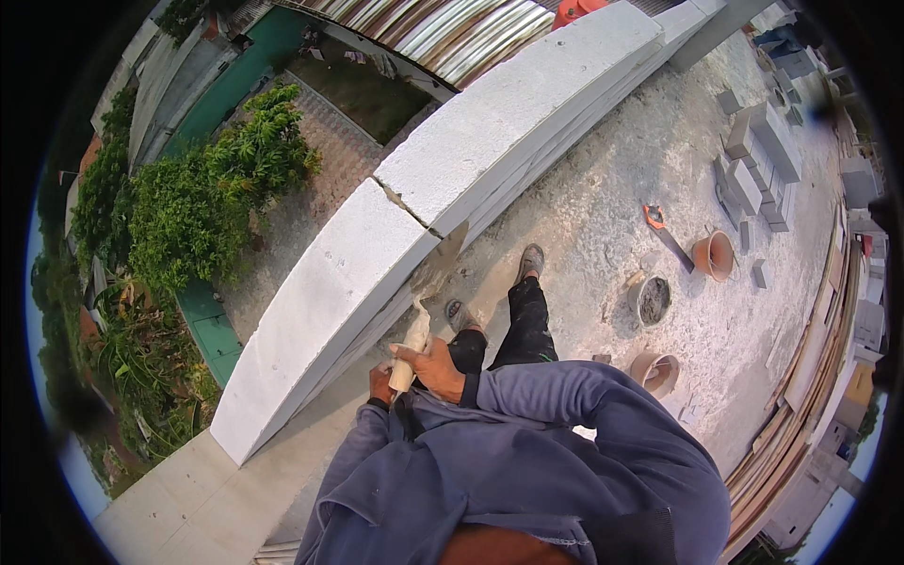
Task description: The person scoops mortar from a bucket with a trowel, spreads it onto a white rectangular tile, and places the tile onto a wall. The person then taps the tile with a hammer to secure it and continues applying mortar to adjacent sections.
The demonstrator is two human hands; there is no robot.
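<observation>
My right hand [437, 370] is wrapped round a pale tool with a round wooden handle [402, 378], held in front of my waist. A whitish, narrowing part of it points away toward the wall; its far end is hard to make out. My left hand [379, 382] is closed against the other side of the handle, its fingers partly hidden. Just beyond the hands runs a low wall of white blocks [330, 282]. An open joint [403, 201] parts two of its top blocks, and grey-brown mortar [450, 247] smears the inner side below it.
On the rough floor at right are a mortar bucket [650, 299], two orange-brown buckets [713, 256] [654, 374] and an orange-handled handsaw [667, 235]. Grey blocks [763, 160] are stacked farther off, with long boards [800, 377] at the right. Beyond the wall lies a drop to trees [202, 202].
</observation>
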